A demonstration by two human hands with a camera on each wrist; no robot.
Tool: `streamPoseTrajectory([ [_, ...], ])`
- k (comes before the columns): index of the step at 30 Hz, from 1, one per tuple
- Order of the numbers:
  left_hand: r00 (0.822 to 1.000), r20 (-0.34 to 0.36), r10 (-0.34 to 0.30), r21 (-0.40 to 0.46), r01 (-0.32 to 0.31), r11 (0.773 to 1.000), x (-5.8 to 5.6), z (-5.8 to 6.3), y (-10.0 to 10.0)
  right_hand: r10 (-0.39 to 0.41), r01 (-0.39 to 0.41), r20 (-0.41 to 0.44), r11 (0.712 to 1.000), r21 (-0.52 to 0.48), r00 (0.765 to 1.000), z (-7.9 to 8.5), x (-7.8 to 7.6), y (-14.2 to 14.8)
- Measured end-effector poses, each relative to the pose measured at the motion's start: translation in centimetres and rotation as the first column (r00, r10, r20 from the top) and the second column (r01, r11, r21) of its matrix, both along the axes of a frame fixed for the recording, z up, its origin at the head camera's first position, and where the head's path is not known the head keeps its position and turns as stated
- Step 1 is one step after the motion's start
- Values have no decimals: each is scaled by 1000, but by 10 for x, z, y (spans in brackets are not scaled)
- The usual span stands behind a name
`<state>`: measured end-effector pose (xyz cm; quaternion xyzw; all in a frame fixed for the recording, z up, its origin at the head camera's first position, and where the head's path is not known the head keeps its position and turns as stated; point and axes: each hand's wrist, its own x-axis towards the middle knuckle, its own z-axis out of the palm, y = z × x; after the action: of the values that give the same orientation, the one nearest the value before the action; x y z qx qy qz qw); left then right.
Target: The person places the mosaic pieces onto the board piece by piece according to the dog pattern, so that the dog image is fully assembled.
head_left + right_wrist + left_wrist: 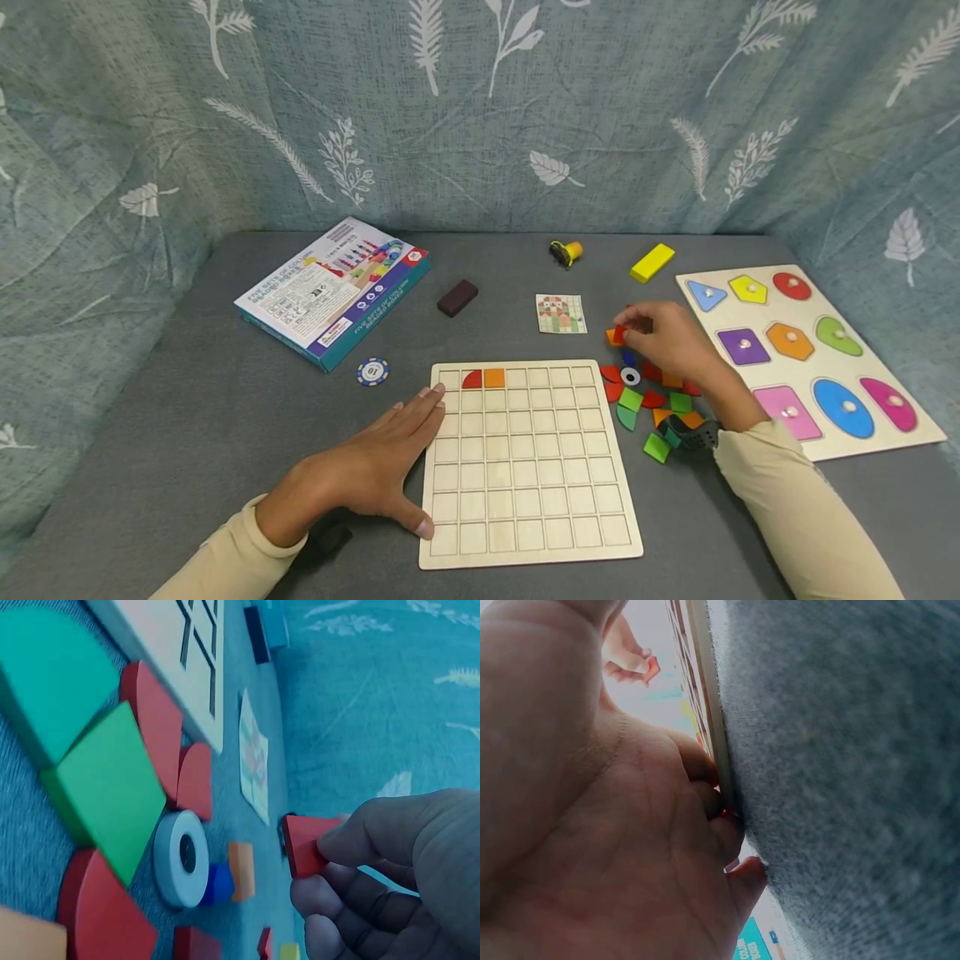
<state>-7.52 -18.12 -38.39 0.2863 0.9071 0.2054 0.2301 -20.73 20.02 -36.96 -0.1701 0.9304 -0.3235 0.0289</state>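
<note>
My right hand (663,333) hangs over the far end of a loose scatter of tiles, right of a pale wooden grid board (525,560). Its thumb and fingers pinch a red tile (303,846); the side I can see has straight edges, but my thumb hides part of the outline. Just below, an orange piece (241,870) lies on the grey surface (187,467), near a black-and-white ring (181,859).

My left hand (375,467) is spread wide along the board's left edge, the thumb near its lower corner, holding no tile. In the top row, the second cell holds a red quarter-circle (472,380) and the third an orange square (494,378); the other cells are bare. Beyond the board lies a small pattern card (561,314), its details too fine for me to read with certainty.

To do this well, I judge that I should lift the red tile clear of the orange one so nothing drags, and check its shape and turn against the card before lowering it. A light pinch near the edge would leave its corners free to meet a cell's walls squarely. My left hand should brace the board gently, without nudging it.
</note>
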Motion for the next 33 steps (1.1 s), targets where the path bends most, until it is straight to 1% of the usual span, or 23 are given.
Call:
streamPoseTrajectory([
  [6,1000,5,2,-10,-2,1000,-1,-2,0,26,-25,28,1000,-12,999,4,2,-13],
  [12,1000,7,5,-15,-5,1000,-1,-2,1,53,-52,16,998,-41,998,3,4,-29],
  [15,1000,4,10,3,-10,1000,0,-2,0,79,-77,44,995,-62,996,3,4,-38],
  [17,1000,1,15,17,-15,1000,1,-1,-1,100,-95,69,993,-74,993,4,5,-44],
  [20,1000,-4,19,29,-19,999,1,-1,-2,135,-130,71,989,-75,988,3,6,-53],
  [24,1000,-3,22,15,-22,1000,1,-1,-2,169,-165,63,984,-65,984,2,8,-63],
  [27,1000,-2,24,11,-24,1000,1,0,-1,186,-181,79,981,-67,979,1,10,-70],
  [33,1000,-3,24,3,-24,1000,-1,-1,0,255,-247,105,965,-82,961,-3,14,-85],
])
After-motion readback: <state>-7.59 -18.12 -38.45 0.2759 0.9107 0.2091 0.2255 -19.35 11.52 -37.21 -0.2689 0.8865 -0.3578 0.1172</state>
